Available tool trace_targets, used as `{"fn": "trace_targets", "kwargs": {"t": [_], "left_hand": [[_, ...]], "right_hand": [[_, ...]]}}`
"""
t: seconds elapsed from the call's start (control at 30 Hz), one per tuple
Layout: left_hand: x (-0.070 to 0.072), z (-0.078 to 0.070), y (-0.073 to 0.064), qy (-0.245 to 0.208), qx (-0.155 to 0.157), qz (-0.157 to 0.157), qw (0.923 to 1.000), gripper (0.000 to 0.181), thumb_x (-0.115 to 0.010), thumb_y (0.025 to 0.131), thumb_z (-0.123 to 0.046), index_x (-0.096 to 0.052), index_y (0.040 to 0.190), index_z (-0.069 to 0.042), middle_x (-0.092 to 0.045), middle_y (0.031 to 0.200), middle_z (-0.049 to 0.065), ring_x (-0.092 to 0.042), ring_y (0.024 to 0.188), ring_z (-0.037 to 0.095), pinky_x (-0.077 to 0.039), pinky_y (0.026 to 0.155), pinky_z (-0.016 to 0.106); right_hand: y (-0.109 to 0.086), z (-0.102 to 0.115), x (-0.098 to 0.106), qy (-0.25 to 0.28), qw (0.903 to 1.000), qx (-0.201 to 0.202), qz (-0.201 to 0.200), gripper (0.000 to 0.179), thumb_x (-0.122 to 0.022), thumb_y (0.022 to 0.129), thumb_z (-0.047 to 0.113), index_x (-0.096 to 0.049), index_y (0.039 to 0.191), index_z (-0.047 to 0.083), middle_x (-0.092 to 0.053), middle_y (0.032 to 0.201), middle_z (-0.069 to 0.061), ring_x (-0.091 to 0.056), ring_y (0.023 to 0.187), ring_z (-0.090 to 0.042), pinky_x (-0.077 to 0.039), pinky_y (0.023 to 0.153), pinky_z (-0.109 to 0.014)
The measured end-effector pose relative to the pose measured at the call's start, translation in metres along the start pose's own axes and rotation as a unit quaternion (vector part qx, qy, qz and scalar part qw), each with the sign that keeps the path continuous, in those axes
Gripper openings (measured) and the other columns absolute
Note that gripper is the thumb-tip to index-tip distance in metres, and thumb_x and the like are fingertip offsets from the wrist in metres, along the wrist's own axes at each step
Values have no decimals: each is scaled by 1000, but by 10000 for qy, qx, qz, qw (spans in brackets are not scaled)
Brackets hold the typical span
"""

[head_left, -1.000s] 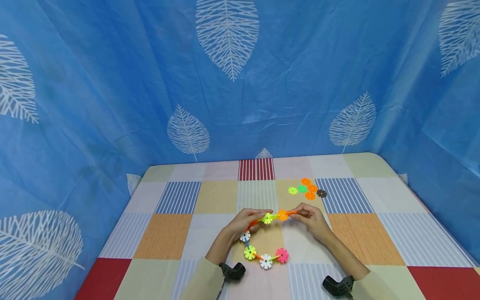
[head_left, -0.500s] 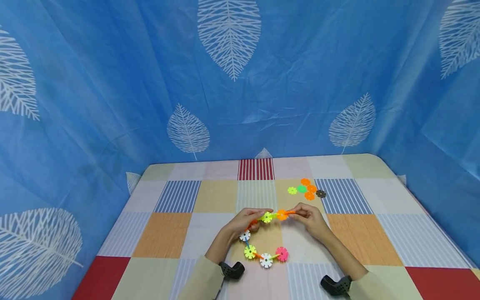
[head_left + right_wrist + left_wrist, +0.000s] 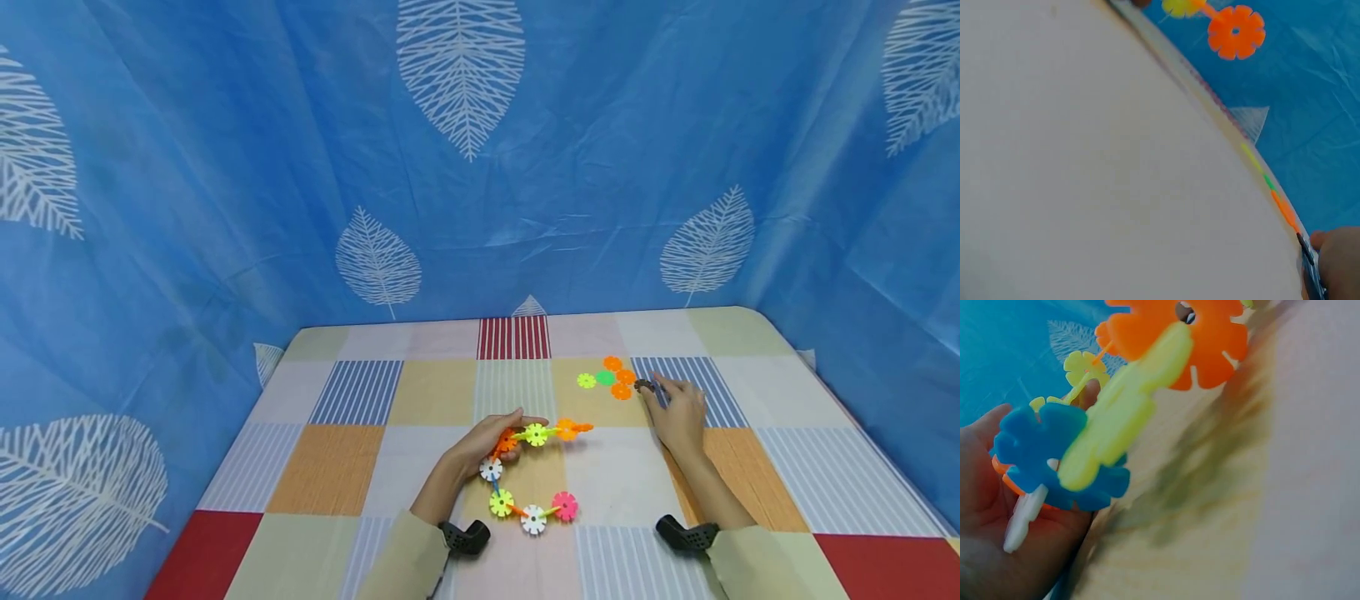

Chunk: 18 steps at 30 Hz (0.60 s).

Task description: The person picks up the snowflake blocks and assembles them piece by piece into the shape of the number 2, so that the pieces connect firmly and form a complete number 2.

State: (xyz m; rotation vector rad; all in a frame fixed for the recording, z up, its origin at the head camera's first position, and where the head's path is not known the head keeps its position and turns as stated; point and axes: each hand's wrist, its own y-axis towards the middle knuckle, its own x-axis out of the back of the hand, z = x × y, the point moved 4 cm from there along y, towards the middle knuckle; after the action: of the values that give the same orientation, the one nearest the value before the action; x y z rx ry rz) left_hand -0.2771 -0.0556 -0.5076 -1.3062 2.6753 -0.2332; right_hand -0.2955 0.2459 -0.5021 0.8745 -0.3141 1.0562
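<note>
My left hand (image 3: 480, 446) holds a curved chain of notched plastic snowflake discs by its far left part. An orange disc (image 3: 507, 440), a blue disc (image 3: 1041, 447) and a white disc (image 3: 1024, 519) lie against its palm and fingers. From there the chain runs right through a yellow disc (image 3: 536, 434) to an orange disc (image 3: 567, 429) at one end. Its other end, a pink disc (image 3: 566, 506), lies nearer the front. Farther back on the right, my right hand (image 3: 681, 417) pinches the edge of a loose black disc (image 3: 643, 386) between thumb and forefinger.
Left of the black disc lie several loose orange discs (image 3: 612, 364), a green disc (image 3: 605, 378) and a yellow-green disc (image 3: 586, 381). A patchwork-patterned cloth (image 3: 435, 392) covers the table. Blue leaf-print curtains (image 3: 570, 167) surround its back and sides.
My right hand has let go of the chain's orange end and moved right and back to the black disc. My left hand stays in place, its thumb slightly raised.
</note>
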Motion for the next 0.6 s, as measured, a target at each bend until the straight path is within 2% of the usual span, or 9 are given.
{"fn": "trace_targets", "kwargs": {"t": [0.1, 0.2, 0.3, 0.37, 0.4, 0.43, 0.47, 0.53, 0.6], "left_hand": [[0, 0, 1, 54, -18, -90, 9999, 40, -44, 96, -42, -63, 120, -18, -58, 91, 5, -34, 45, 8, -34, 46, 18], [0, 0, 1, 87, -71, -130, 9999, 35, -51, 93, -37, -64, 119, -18, -61, 106, 4, -36, 46, 8, -35, 46, 18], [1, 1, 2, 54, -100, -129, 9999, 33, -53, 93, -34, -63, 119, -17, -61, 104, 4, -37, 46, 7, -36, 46, 18], [1, 2, 2, 50, -137, -145, 9998, 33, -54, 93, -34, -63, 119, -16, -61, 105, 4, -37, 47, 7, -36, 46, 18], [1, 2, 2, 54, -143, -169, 9997, 33, -53, 93, -34, -63, 119, -16, -61, 106, 4, -37, 47, 7, -36, 46, 18], [1, 2, 2, 57, -166, -204, 9996, 33, -53, 93, -35, -63, 118, -16, -61, 107, 4, -37, 46, 7, -36, 45, 18], [1, 2, 2, 47, -179, -236, 9996, 33, -53, 93, -35, -63, 118, -15, -60, 109, 4, -37, 46, 7, -36, 45, 18], [2, 2, 3, 20, -216, -296, 9993, 33, -52, 94, -34, -63, 118, -15, -59, 110, 4, -36, 46, 7, -35, 45, 18], [2, 1, 3, -9, -224, -364, 9991, 33, -52, 94, -35, -64, 118, -15, -59, 111, 5, -36, 46, 7, -35, 44, 18]], "right_hand": [[2, -4, 1, -459, 9988, -102, 124, 34, -66, 85, 12, -61, 112, -9, -47, 109, -35, -39, 98, -47, -30, 82, -56], [1, -5, 1, -527, 9983, -134, 195, 31, -67, 84, 13, -63, 107, -8, -46, 109, -34, -38, 99, -46, -30, 80, -55], [0, -4, 1, -149, 9997, -150, 156, 29, -70, 82, 12, -60, 101, -8, -53, 99, -27, -45, 89, -38, -36, 76, -45], [-3, -1, 0, 482, 9984, -107, 259, 27, -71, 82, 12, -58, 98, -6, -58, 90, -20, -51, 80, -27, -42, 71, -31], [-5, 1, -1, 936, 9949, -71, 367, 26, -70, 82, 11, -57, 98, -5, -60, 87, -17, -53, 76, -21, -44, 66, -24], [-8, 4, -2, 1524, 9869, -86, 525, 26, -69, 83, 9, -56, 100, -5, -60, 83, -13, -55, 71, -15, -45, 61, -20], [-11, 8, -4, 2168, 9734, -141, 726, 25, -67, 84, 7, -55, 102, -6, -61, 81, -11, -57, 68, -12, -48, 57, -20], [-17, 16, -9, 3403, 9325, -265, 1179, 31, -64, 86, 4, -52, 110, -12, -62, 83, -8, -60, 69, -11, -51, 60, -21], [-23, 25, -14, 4316, 8879, -472, 1524, 35, -61, 87, 0, -48, 115, -16, -63, 85, -7, -62, 69, -12, -53, 61, -25]]}}
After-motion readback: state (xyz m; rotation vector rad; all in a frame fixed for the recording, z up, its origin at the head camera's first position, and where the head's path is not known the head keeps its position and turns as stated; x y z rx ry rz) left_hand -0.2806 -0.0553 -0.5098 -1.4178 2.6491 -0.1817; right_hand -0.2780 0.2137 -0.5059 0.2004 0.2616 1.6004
